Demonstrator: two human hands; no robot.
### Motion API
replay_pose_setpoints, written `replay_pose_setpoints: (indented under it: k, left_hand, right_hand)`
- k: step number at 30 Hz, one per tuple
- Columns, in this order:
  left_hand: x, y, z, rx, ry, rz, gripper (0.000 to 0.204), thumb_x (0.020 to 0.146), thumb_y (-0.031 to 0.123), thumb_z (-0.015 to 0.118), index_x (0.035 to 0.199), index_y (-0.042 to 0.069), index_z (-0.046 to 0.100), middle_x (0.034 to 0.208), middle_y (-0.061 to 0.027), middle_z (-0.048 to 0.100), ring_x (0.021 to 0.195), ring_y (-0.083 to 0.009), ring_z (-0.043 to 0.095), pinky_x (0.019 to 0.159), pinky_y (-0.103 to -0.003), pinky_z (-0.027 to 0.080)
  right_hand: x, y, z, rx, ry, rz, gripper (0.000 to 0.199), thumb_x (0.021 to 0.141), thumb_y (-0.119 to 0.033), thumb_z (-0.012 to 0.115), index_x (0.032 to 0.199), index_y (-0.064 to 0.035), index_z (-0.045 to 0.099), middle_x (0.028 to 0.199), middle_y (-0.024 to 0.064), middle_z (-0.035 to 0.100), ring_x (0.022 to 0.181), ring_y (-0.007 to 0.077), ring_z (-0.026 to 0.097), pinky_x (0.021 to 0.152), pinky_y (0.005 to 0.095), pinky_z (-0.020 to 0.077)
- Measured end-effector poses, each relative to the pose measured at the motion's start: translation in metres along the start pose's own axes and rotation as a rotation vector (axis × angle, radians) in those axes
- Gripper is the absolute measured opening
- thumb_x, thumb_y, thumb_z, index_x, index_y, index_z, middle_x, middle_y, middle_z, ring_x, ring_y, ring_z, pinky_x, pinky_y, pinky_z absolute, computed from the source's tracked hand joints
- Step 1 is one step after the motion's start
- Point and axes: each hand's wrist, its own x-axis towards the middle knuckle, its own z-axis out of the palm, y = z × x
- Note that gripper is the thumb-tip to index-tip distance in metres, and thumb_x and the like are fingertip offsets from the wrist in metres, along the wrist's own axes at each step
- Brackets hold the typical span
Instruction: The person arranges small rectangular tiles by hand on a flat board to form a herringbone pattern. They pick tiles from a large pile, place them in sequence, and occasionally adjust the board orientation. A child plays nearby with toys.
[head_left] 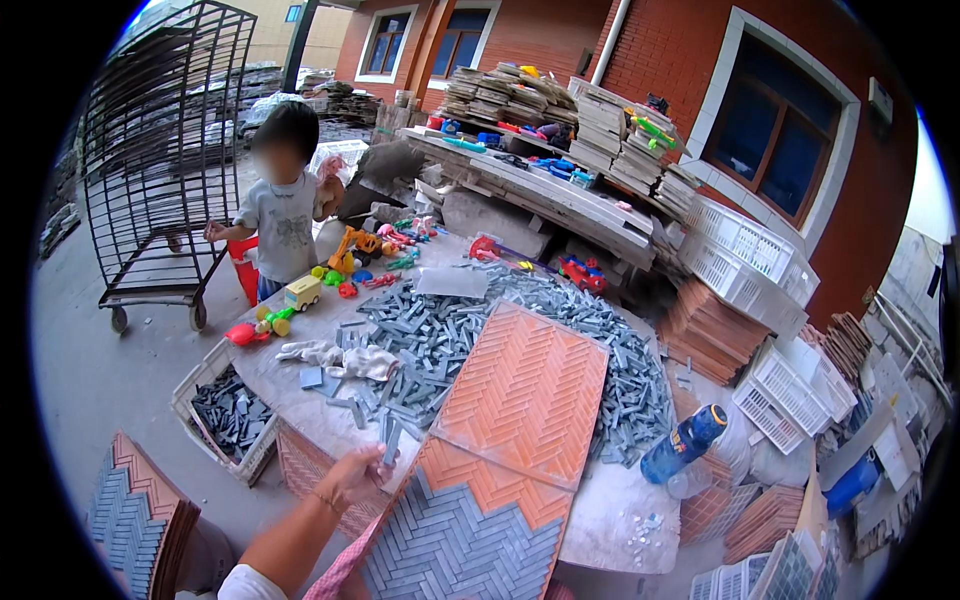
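Grey tile partly behind fingers

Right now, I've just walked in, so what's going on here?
The person's left hand holds a slim grey tile beside two orange panels with a herringbone pattern; the right hand is out of view. On the lower panel, grey pieces fill the pattern up to a zigzag edge; the upper panel shows only bare orange. A loose heap of grey tiles lies around it, with white gloves nearby. Another person stands across the table near some toys.
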Motion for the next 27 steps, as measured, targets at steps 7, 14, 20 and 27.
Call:
replay_pose_setpoints:
  k: [7,14,20,27]
  left_hand:
    - [-0.061,-0.051,0.034,-0.036,-0.169,-0.005,0.015,0.085,0.009,0.060,0.097,0.004,0.054,0.082,-0.0014,0.054,0.068,-0.0079,0.050,0.058,-0.019,0.041]
    - [-0.099,-0.090,0.053,0.163,-0.062,0.054,0.020,0.084,0.008,0.062,0.101,0.000,0.056,0.084,-0.0038,0.059,0.072,-0.0111,0.055,0.064,-0.024,0.045]
    - [-0.106,-0.088,0.057,0.113,-0.084,-0.067,0.018,0.087,0.010,0.058,0.100,-0.002,0.058,0.085,-0.0040,0.059,0.070,-0.0112,0.053,0.065,-0.023,0.044]
    - [-0.110,-0.083,0.048,0.174,-0.015,-0.061,0.022,0.087,0.015,0.059,0.101,-0.002,0.058,0.084,-0.0051,0.060,0.067,-0.0093,0.050,0.064,-0.022,0.042]
  right_hand:
    - [0.075,-0.064,-0.044,0.407,0.357,0.109,0.023,0.078,-0.018,0.067,0.096,-0.0054,0.060,0.078,0.0090,0.064,0.066,0.0180,0.063,0.058,0.0296,0.0500]
    - [0.081,-0.069,-0.021,0.784,0.473,0.170,0.031,0.079,-0.010,0.069,0.104,0.0032,0.055,0.084,0.0090,0.065,0.065,0.0148,0.062,0.057,0.0245,0.0504]
    - [0.056,-0.049,-0.029,1.700,0.219,0.315,0.025,0.088,-0.009,0.054,0.111,0.0026,0.052,0.094,0.0081,0.060,0.075,0.0118,0.054,0.067,0.0230,0.0459]
    - [0.041,-0.045,-0.033,1.810,0.173,0.310,0.023,0.090,-0.008,0.051,0.111,0.0017,0.050,0.098,0.0089,0.058,0.077,0.0116,0.052,0.071,0.0237,0.0440]
